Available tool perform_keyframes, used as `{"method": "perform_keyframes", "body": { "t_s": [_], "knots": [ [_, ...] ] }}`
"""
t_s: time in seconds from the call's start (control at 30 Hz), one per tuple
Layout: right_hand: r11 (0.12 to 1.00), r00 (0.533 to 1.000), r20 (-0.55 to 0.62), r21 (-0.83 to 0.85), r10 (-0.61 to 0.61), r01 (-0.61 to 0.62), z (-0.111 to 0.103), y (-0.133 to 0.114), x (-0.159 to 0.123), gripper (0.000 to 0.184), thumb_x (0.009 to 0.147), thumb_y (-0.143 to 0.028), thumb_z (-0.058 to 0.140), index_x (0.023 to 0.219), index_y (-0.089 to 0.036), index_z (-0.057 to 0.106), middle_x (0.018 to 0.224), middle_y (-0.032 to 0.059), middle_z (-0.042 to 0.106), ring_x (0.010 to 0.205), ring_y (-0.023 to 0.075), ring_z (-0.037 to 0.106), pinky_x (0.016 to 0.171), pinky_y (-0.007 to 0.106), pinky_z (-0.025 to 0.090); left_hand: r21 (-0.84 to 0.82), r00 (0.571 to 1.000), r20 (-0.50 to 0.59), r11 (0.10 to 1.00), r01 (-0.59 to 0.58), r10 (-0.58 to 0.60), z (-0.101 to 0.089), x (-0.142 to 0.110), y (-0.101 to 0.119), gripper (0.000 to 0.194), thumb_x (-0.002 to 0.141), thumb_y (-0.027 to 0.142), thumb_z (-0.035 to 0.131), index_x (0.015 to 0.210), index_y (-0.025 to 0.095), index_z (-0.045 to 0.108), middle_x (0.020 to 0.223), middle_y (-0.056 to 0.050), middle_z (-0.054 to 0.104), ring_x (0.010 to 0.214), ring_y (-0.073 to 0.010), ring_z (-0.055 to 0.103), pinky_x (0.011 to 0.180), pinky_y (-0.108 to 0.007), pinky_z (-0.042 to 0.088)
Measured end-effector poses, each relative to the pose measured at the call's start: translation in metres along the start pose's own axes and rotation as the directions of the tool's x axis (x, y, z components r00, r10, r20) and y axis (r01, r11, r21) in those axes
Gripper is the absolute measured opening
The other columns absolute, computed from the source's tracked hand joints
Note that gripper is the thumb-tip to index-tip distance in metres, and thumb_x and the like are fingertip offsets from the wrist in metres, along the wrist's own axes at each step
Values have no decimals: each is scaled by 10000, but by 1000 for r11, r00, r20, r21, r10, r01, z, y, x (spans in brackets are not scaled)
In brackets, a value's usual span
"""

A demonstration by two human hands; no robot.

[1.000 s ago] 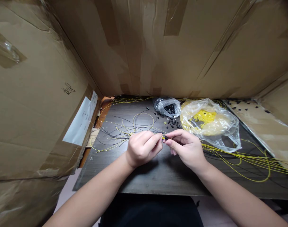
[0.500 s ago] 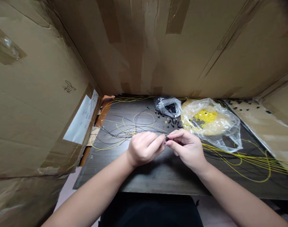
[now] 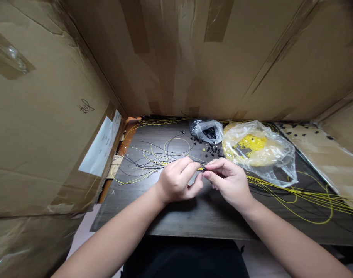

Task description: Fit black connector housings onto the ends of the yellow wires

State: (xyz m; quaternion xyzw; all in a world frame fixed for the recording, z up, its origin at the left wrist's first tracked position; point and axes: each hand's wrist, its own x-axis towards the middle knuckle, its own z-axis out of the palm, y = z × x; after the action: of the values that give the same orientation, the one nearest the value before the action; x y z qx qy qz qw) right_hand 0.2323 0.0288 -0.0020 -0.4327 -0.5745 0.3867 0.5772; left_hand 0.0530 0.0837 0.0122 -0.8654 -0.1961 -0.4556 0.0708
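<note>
My right hand (image 3: 230, 179) pinches a small black connector (image 3: 204, 169) between thumb and fingertips. Curled beside it, my left hand (image 3: 179, 179) is closed round thin wires, and a short yellow stretch shows just before the connector. The thumb of that hand lies close under the connector. Loose ends of black and yellow wires (image 3: 153, 165) fan out on the table left of my hands. More yellow wires (image 3: 306, 193) run off to the right from behind my right hand. Part of the connector is covered by my fingers.
Behind my hands lie a plastic bag of black parts (image 3: 208, 132) and a larger clear bag of yellow pieces (image 3: 251, 144). Several loose black parts (image 3: 215, 149) are scattered before them. Cardboard walls (image 3: 176, 58) enclose the dark table (image 3: 193, 224) at the back and sides.
My left thumb and fingers have parted a little and the thumb has dropped lower, so more yellow wire shows at the connector. My right hand has stayed in place.
</note>
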Motion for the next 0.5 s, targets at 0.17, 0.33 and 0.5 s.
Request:
{"method": "perform_keyframes", "body": {
  "t_s": [0.17, 0.33, 0.5],
  "knots": [
    [1000, 1000, -7, 27, 16, -15, 0, 1, 1, 125, 832, -233, 758, 907, -192, 667, 788, -8, 608, 521, 55, 518, 448, 204, 409, 6, 1000, -3, 1000, -10, 10, 2, -1, -1, 96, 797, 128, 636, 885, 154, 607, 732, -41, 640, 620, -147, 553, 553, -271, 444],
    [998, 999, -5, 61, 37, -36, 0, 2, 2, 135, 826, -234, 761, 907, -195, 661, 795, -10, 603, 501, 55, 520, 432, 202, 408, 1, 999, 1, 999, -41, 41, 2, -3, -2, 109, 832, 125, 615, 937, 151, 602, 746, -29, 643, 629, -134, 553, 570, -266, 450],
    [994, 997, -6, 82, 73, -72, 0, 0, 4, 136, 823, -244, 763, 897, -199, 657, 764, -17, 600, 484, 54, 519, 422, 188, 412, 4, 997, 3, 997, -72, 72, 2, -3, -3, 137, 836, 123, 624, 970, 138, 601, 737, -28, 629, 637, -138, 544, 576, -272, 449]
  ]
}}
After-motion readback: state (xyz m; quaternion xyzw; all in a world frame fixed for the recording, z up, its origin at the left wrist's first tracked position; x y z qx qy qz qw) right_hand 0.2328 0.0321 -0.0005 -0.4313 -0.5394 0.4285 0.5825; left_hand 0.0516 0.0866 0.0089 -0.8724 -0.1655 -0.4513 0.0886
